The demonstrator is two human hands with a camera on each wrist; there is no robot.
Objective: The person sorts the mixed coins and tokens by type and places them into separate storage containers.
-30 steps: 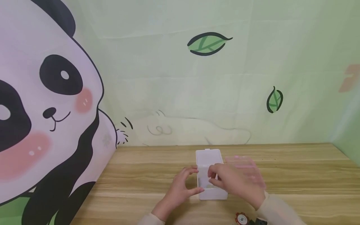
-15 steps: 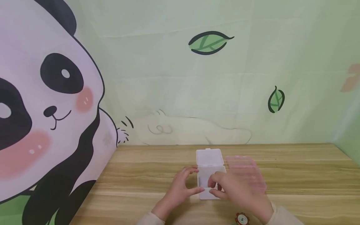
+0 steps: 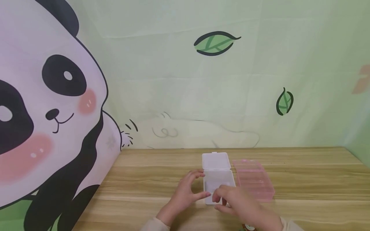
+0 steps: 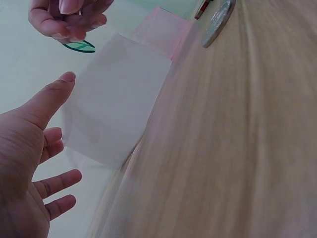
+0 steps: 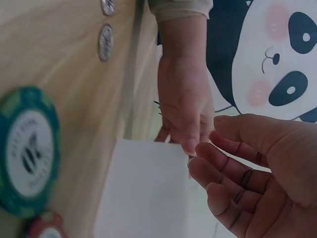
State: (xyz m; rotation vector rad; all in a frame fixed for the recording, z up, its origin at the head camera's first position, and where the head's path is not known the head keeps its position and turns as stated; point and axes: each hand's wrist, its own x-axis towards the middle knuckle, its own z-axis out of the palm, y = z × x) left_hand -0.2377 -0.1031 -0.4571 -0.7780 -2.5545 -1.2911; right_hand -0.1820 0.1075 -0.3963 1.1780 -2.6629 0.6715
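Note:
A white plastic box (image 3: pixel 217 178) stands on the table with its hinged lid (image 3: pixel 216 160) tipped back. My left hand (image 3: pixel 185 192) is at the box's left side, thumb over the top edge and fingers spread along the far part. In the left wrist view its thumb (image 4: pixel 52 99) and fingers are fairly straight. Over the box's front edge hovers my right hand (image 3: pixel 238 202), fingers loosely bent. Nothing shows between those fingers in the right wrist view. Close to that hand lie a green-rimmed poker chip (image 5: pixel 30 151) and a red one (image 5: pixel 47 228).
A pink clear plastic case (image 3: pixel 255 179) lies right of the white box. Silver coins (image 5: pixel 105 43) rest on the wooden table (image 3: pixel 144 192) in the right wrist view. A printed panda cloth (image 3: pixel 173 80) hangs behind the table.
My right hand has drawn back from inside the box toward its front edge, and now covers most of the red chip. My left hand has stayed at the box.

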